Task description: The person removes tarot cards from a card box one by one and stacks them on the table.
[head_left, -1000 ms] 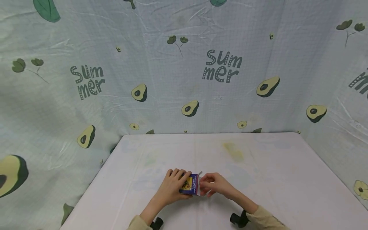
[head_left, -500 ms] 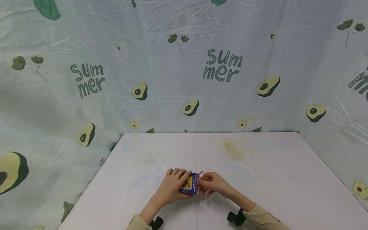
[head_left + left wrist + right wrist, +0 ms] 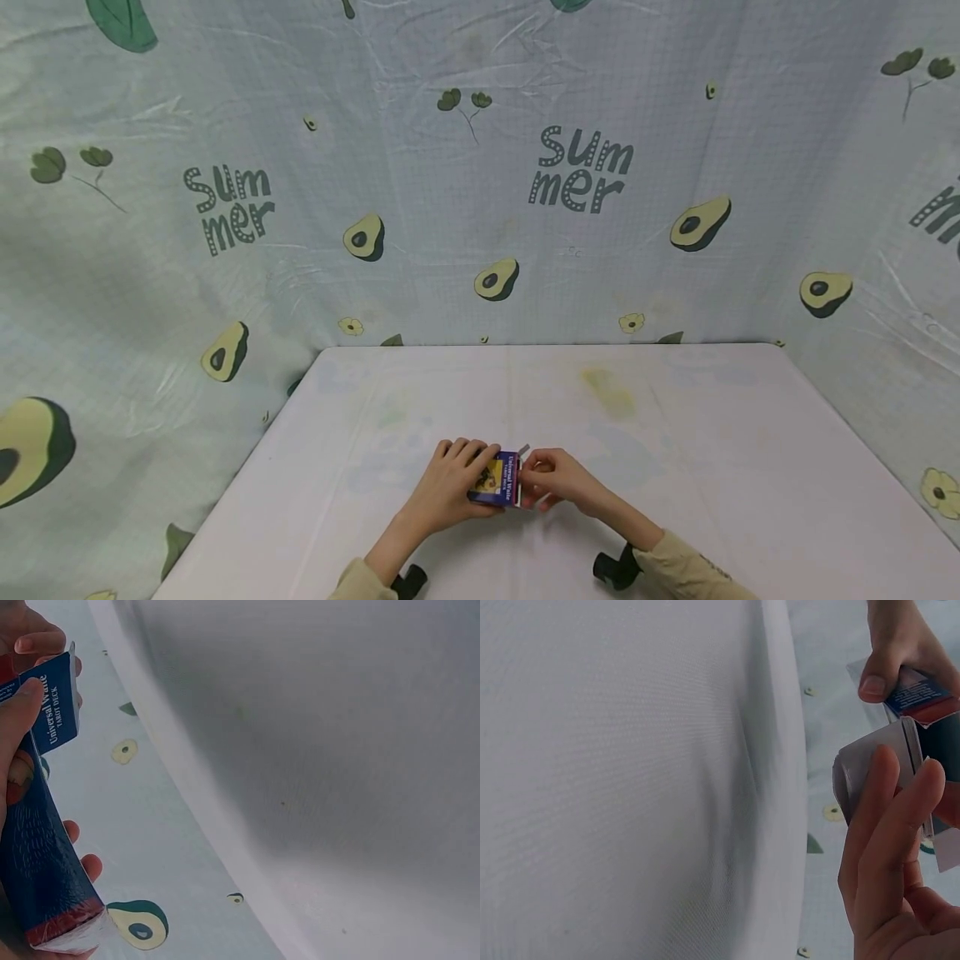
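Note:
My left hand (image 3: pixel 448 493) grips a blue and yellow tarot card box (image 3: pixel 491 481), fingers over its far side and thumb along the near side. "Universal Waite Tarot Deck" is printed on the blue end flap (image 3: pixel 58 712) in the left wrist view. That end of the box stands open toward my right hand (image 3: pixel 561 479). From the right wrist view, the right hand's bent fingers pinch the flap, with two fingertips on its pale inner face (image 3: pixel 859 769). Another small side flap (image 3: pixel 523 451) sticks out at the far corner. The inside of the box is hidden.
A white cloth covers the table (image 3: pixel 420 392) beneath both hands. Behind it hangs a pale curtain (image 3: pixel 420 167) printed with avocados and "summer". Black wrist cameras (image 3: pixel 617 569) sit under the forearms, close to the table's near side.
The right hand and forearm have shifted slightly left, closer in to the box's open end, and less of the white flap edge shows. The left hand keeps its grip on the box.

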